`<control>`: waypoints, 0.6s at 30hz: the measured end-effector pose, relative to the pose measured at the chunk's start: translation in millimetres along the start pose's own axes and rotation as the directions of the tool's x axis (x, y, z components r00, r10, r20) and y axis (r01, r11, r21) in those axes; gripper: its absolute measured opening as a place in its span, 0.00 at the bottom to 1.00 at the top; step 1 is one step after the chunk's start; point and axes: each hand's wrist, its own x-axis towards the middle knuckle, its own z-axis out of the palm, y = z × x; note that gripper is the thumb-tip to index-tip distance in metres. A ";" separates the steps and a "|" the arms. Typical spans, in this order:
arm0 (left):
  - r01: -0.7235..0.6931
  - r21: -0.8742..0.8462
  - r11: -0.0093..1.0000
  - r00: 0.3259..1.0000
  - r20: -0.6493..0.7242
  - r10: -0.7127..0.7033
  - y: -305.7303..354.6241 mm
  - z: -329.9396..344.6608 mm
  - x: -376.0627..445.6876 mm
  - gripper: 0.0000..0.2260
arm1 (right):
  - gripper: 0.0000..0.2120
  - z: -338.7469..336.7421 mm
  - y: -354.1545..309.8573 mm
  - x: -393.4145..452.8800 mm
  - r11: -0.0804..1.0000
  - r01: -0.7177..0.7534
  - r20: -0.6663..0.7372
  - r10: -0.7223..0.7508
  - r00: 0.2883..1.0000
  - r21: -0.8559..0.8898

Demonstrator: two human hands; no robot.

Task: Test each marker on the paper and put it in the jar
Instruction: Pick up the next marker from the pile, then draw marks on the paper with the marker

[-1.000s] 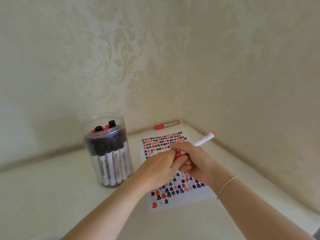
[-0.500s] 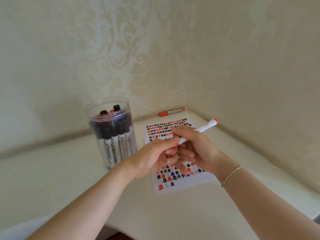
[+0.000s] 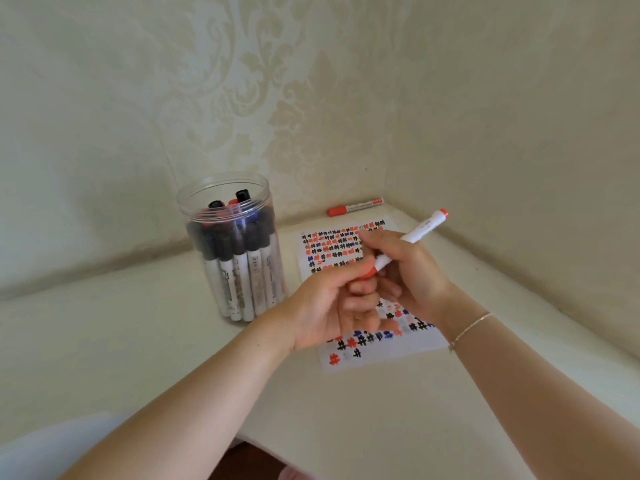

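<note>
Your right hand (image 3: 412, 275) holds the white marker with red ends (image 3: 420, 232) above the scribbled paper sheet (image 3: 381, 351); your left hand (image 3: 332, 306) pinches its red cap (image 3: 367, 273). Whether the cap goes on or off, I cannot tell. The clear plastic jar (image 3: 221, 188) stands on the table (image 3: 138, 341), just left.

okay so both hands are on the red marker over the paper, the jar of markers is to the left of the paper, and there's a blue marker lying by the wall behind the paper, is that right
Nearly. The marker lying by the wall is red, not blue; the head view shows its red cap and end. The rest holds: the left hand and right hand both hold the red marker over the paper, and the jar stands left of the paper.
</note>
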 end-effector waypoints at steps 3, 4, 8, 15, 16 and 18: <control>0.004 0.543 0.840 0.970 -0.205 0.128 -2.3 0.7 3.6 0.14 | 0.16 -6.0 3.5 -1.8 0.972 -0.034 -0.097 0.012 0.995 -0.231; 0.022 0.696 0.717 0.954 -0.230 0.193 -3.6 0.3 5.2 0.12 | 0.15 -5.9 5.5 -2.9 0.956 -0.052 -0.133 0.014 0.991 -0.288; 0.077 0.907 0.415 0.921 -0.224 0.318 -5.9 2.6 7.9 0.16 | 0.14 -0.6 12.7 -3.6 0.948 -0.090 -0.260 0.008 0.965 -0.305; 0.040 0.958 0.285 0.916 -0.149 0.373 -4.2 0.2 5.5 0.19 | 0.15 2.7 11.3 -3.1 0.975 -0.131 -0.183 0.098 0.978 -0.178; 0.015 0.946 0.324 0.911 -0.146 0.386 -4.6 1.4 5.6 0.19 | 0.16 2.4 10.6 -3.1 0.979 -0.136 -0.161 0.111 0.981 -0.155; -0.028 0.896 0.443 0.902 -0.168 0.398 -6.1 3.3 5.6 0.21 | 0.18 1.5 7.9 -3.7 0.981 -0.150 -0.131 0.134 0.982 -0.127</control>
